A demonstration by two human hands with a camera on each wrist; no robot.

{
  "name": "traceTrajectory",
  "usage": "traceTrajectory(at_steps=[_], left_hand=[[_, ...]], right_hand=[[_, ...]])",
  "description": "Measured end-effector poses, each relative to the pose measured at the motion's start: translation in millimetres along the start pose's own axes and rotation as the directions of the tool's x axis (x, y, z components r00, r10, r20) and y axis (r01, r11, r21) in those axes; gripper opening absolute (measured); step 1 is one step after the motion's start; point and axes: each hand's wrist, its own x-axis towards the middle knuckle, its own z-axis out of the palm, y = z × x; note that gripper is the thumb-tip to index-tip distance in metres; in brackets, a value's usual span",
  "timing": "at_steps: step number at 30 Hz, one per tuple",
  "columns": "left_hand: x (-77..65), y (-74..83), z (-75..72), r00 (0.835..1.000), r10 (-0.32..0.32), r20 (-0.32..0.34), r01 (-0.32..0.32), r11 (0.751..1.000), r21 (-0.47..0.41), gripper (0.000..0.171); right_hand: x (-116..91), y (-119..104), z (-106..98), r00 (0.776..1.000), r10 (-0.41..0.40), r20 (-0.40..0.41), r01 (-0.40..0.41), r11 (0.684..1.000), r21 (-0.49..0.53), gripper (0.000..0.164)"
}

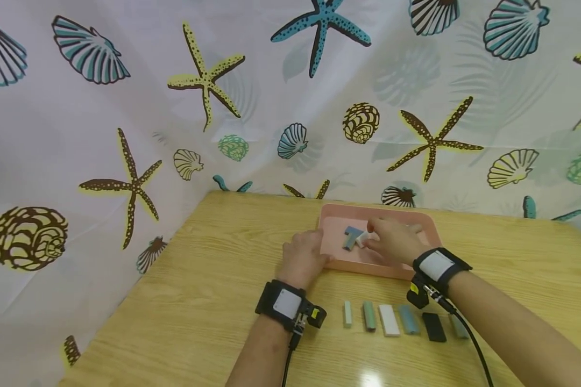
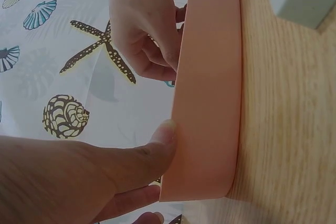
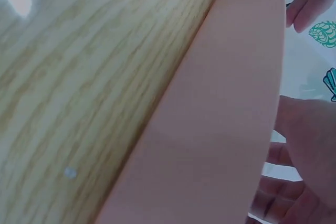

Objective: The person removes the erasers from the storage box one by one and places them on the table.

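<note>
At the front left corner of the pink tray [image 1: 341, 265], my left hand [image 1: 302, 258] holds the wall. In the left wrist view its thumb [image 2: 165, 132] lies against the tray's rim. My right hand [image 1: 397, 239] reaches down inside the tray. Its thumb and fingers pinch a small white block [image 1: 361, 239]. Beside that block, a blue block [image 1: 353, 231] and a grey-green block [image 1: 349, 243] lie on the tray floor. In the right wrist view the tray wall hides part of the fingers.
In front of the tray a row of small blocks lies on the wooden table [image 1: 213, 269]: a pale green one [image 1: 347, 314], a green one [image 1: 369, 316], a white one [image 1: 389, 321], a blue one [image 1: 409, 320], a black one [image 1: 434, 327] and a grey-green one [image 1: 459, 326]. A patterned curtain [image 1: 271, 97] hangs behind.
</note>
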Motion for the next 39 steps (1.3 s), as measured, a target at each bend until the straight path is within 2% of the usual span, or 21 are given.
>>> traceTrajectory(at_steps=[8,13,17,21,27,31,36,39], left_hand=[[0.1,-0.3,-0.2,1.0,0.001,0.005,-0.001,1.0,0.009,0.046],[0.3,2.4,0.4,1.0,-0.004,-0.003,0.004,1.0,0.001,0.049],[0.4,3.4,0.8,1.0,-0.001,-0.014,0.001,1.0,0.002,0.049],[-0.5,3.0,0.3,1.0,0.005,-0.018,-0.005,1.0,0.01,0.048],[-1.3,3.1,0.1,1.0,0.0,-0.017,0.0,1.0,0.005,0.047],[-1.1,3.0,1.0,1.0,-0.005,-0.016,0.005,1.0,-0.003,0.047],[-1.4,2.5,0.3,1.0,-0.003,-0.016,0.003,1.0,-0.023,0.047],[-1.3,2.4,0.1,1.0,0.007,-0.022,-0.007,1.0,-0.028,0.048]], right_hand=[[7,2,13,0.996,0.09,0.019,-0.089,0.995,-0.042,0.036],[7,6,16,0.998,0.057,-0.013,-0.058,0.998,-0.024,0.029],[6,8,16,0.999,0.048,-0.01,-0.048,0.999,0.009,0.028],[1,7,11,0.998,0.056,0.004,-0.056,0.998,0.032,0.034],[-15,8,-3,1.0,-0.006,-0.016,0.007,0.998,0.056,0.037],[-25,9,-12,0.999,-0.014,-0.048,0.016,0.999,0.041,0.036],[-35,10,-20,0.992,-0.068,-0.11,0.073,0.997,0.038,0.032],[-43,10,-26,0.99,-0.075,-0.117,0.081,0.996,0.044,0.032]])
